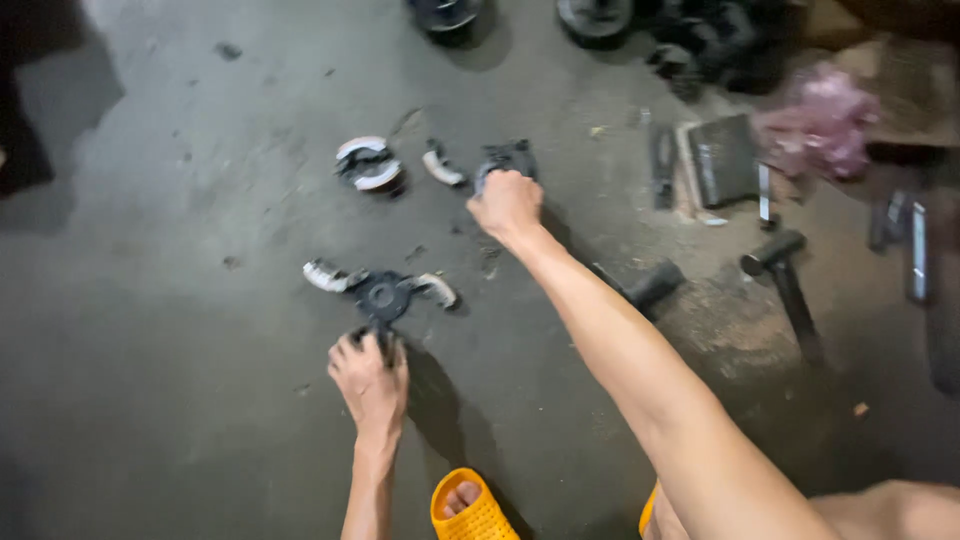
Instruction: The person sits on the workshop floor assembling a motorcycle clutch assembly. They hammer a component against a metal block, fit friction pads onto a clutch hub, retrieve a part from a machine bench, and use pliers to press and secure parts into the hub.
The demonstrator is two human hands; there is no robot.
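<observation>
On the grey concrete floor lies a black round hub with curved metal-edged arms sticking out to either side. The left hand rests just below this hub, fingers curled down onto its near edge and gripping a dark lower arm of it. The right hand reaches further out, up and to the right of the hub, closed in a fist on a small dark metal part that shows above the knuckles.

Above the hub, a little to its left, sits a pair of curved shoes with white edges, and a single curved piece lies between them and the right hand. To the right of the hub, beyond the forearm, a black hammer lies on the floor, with a short black cylinder nearer. A flat dark block and a pink rag lie far to the upper right. Below the hub, a foot in an orange slipper stands on the floor.
</observation>
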